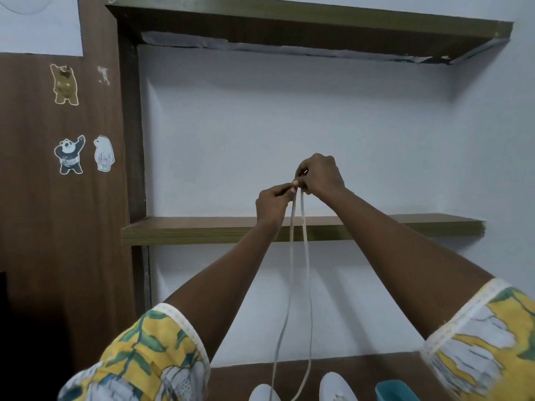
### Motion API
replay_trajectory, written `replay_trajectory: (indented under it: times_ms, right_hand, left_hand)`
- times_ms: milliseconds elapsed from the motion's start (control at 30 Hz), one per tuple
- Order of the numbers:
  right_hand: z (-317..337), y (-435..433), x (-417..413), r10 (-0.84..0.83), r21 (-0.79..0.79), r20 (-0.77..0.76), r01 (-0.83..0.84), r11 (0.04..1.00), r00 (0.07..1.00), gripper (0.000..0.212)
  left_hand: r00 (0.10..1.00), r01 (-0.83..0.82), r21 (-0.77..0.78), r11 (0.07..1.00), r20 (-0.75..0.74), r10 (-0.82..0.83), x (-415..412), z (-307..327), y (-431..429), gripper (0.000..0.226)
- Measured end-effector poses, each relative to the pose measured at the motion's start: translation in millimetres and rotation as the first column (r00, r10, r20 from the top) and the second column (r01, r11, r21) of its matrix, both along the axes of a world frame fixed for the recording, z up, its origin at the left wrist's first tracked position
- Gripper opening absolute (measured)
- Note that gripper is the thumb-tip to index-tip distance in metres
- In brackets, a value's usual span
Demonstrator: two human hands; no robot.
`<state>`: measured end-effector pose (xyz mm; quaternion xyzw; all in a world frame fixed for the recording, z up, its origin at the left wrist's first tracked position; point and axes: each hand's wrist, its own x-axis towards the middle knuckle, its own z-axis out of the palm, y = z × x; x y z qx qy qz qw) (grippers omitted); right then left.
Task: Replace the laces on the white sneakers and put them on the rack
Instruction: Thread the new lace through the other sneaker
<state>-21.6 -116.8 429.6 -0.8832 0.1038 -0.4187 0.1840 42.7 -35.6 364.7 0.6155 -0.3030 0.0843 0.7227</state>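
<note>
One lace [291, 256] is pinched overhead by the left hand [272, 204] and right hand [321, 176]; two strands hang toward two sneakers [263, 393] on the counter [376, 371].

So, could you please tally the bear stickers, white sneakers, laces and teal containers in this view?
Bear stickers: 3
White sneakers: 2
Lace: 1, hanging in two strands
Teal container: 1
Total: 7

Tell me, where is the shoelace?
The shoelace hangs mid-frame in the head view, its top pinched by the left hand and right hand above the shelf, both strands dropping toward the white sneakers at the bottom.
</note>
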Motion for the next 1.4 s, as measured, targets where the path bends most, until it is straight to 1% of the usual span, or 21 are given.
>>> replay_trajectory:
  times_ms: [100, 167, 233, 300, 367, 433, 533, 600, 700, 733, 800, 867, 933, 1000, 1133, 1400]
  right_hand:
    - [-3, 0, 1, 0.023, 0.051, -0.012, -0.022, 0.998, 1.000, 0.005]
    - [-7, 1, 3, 0.023, 0.101, -0.019, -0.021, 0.995, 1.000, 0.006]
    - [-10, 1, 4, 0.032, 0.151, -0.049, -0.024, 0.988, 0.998, 0.014]
    - [-14, 3, 5, 0.040, 0.151, -0.094, -0.026, 0.988, 0.995, 0.021]
    - [-18, 5, 6, 0.030, 0.136, -0.097, -0.017, 0.991, 0.995, 0.021]
    - [-23, 7, 5, 0.009, 0.104, -0.086, 0.000, 0.995, 0.996, 0.016]
    - [-29, 5, 3, 0.004, 0.114, -0.071, 0.005, 0.993, 0.997, 0.018]
    - [-29, 2, 2, 0.020, 0.170, -0.047, -0.012, 0.985, 0.999, 0.019]
    - [-28, -3, 0, 0.078, 0.287, -0.010, -0.072, 0.955, 0.997, 0.006]
    - [-28, -4, -2, 0.101, 0.332, 0.002, -0.096, 0.938, 0.995, 0.005]
    - [-28, -4, -6, 0.170, 0.456, 0.058, -0.178, 0.872, 0.984, 0.006]
    - [-28, -2, -9, 0.221, 0.539, 0.121, -0.251, 0.804, 0.968, 0.006]
    - [-29, 1, -9, 0.236, 0.558, 0.135, -0.271, 0.785, 0.962, 0.011]
    - [-30, 2, -8, 0.243, 0.550, 0.117, -0.266, 0.792, 0.963, 0.013]
    - [-34, 3, -7, 0.233, 0.550, 0.101, -0.250, 0.797, 0.967, 0.011]
    - [-38, 5, -6, 0.231, 0.607, 0.112, -0.251, 0.754, 0.966, 0.013]
  left_hand:
    - [0.998, 0.052, -0.032, 0.998, -0.019, -0.053, 1, 1, -1, 0.022]
    - [0.996, 0.054, -0.052, 0.997, -0.062, -0.057, 2, -1, -2, 0.020]
    - [0.991, 0.044, -0.079, 0.996, -0.119, -0.053, 1, -4, -2, 0.020]
    - [0.984, 0.034, -0.093, 0.995, -0.172, -0.049, 1, -8, -3, 0.019]
    - [0.978, 0.029, -0.097, 0.995, -0.205, -0.048, 1, -13, -1, 0.017]
    - [0.975, 0.046, -0.104, 0.994, -0.212, -0.067, 0, -18, 0, 0.015]
    - [0.975, 0.067, -0.116, 0.991, -0.201, -0.089, -1, -23, 0, 0.015]
    - [0.978, 0.067, -0.123, 0.990, -0.191, -0.089, -2, -23, 1, 0.016]
    - [0.986, 0.056, -0.100, 0.993, -0.152, -0.071, -2, -19, 1, 0.016]
    - [0.987, 0.056, -0.097, 0.994, -0.144, -0.070, -2, -18, 1, 0.016]
    - [0.987, 0.053, -0.102, 0.993, -0.147, -0.068, -3, -17, 1, 0.013]
    - [0.983, 0.050, -0.126, 0.991, -0.167, -0.071, -3, -16, 2, 0.011]
    - [0.980, 0.043, -0.152, 0.987, -0.187, -0.072, -3, -16, 3, 0.009]
    - [0.978, 0.036, -0.157, 0.987, -0.195, -0.067, -2, -17, 5, 0.006]
    - [0.981, 0.009, -0.141, 0.990, -0.190, -0.036, -3, -18, 7, 0.006]
    - [0.978, -0.003, -0.129, 0.992, -0.206, -0.024, -1, -17, 9, 0.013]
